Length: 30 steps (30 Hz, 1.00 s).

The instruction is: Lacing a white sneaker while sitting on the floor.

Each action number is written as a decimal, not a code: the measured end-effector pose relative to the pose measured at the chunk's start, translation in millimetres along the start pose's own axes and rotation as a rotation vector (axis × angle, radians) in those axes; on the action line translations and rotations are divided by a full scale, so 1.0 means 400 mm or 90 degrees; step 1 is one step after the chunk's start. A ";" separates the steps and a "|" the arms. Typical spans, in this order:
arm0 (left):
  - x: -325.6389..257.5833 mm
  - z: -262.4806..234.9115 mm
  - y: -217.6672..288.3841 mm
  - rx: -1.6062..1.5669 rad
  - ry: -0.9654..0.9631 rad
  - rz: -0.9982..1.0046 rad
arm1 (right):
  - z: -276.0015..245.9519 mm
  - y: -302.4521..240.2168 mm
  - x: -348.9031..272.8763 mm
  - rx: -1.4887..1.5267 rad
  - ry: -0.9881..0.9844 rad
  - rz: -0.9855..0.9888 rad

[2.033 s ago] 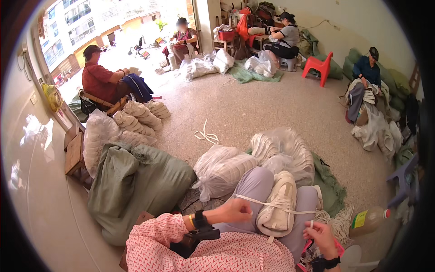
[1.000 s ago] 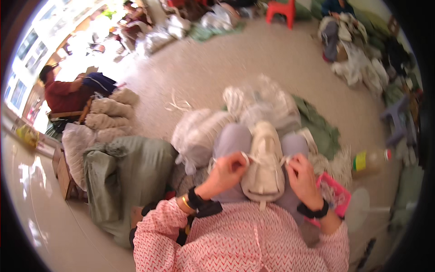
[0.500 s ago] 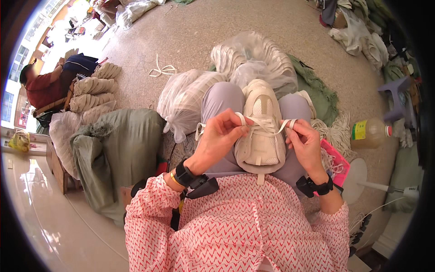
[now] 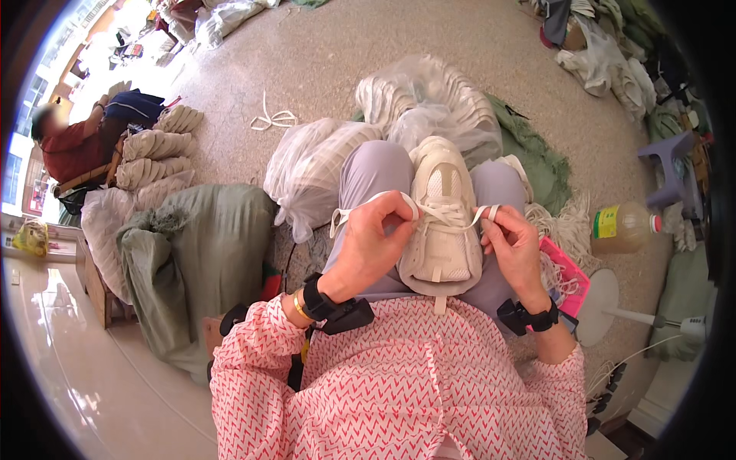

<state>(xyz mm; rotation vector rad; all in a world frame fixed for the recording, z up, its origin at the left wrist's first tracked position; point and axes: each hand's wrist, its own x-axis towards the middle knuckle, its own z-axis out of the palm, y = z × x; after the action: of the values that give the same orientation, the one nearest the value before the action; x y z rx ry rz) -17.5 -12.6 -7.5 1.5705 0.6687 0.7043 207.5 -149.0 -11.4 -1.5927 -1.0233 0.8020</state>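
Observation:
A cream sneaker [image 4: 443, 222] rests sole-down on my lap, toe pointing away. A white shoelace [image 4: 448, 213] runs across its eyelets. My left hand [image 4: 373, 241] pinches the lace at the sneaker's left side, with a loose end trailing left over my thigh. My right hand [image 4: 512, 244] grips the other lace end at the sneaker's right side, pulling it taut. Both wrists wear black bands.
Clear plastic bags of pale shoes [image 4: 322, 165] lie on the floor ahead of my knees. A green sack [image 4: 192, 253] stands at left, a pink tray [image 4: 567, 272] and a yellow bottle [image 4: 621, 226] at right. A seated person [image 4: 73, 146] works at far left.
The view has tilted down from the room to my lap. Both hands came together from holding a long stretched lace to gripping it close to the sneaker's eyelets.

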 end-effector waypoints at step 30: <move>-0.002 0.026 0.023 0.279 0.047 0.136 | -0.005 -0.006 0.005 0.181 -0.011 0.068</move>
<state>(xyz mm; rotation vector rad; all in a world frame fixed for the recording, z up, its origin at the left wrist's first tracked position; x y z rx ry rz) -9.8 -20.9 0.7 2.0483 0.7511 0.8131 209.6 -147.5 -8.5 -1.4069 -0.8009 0.9885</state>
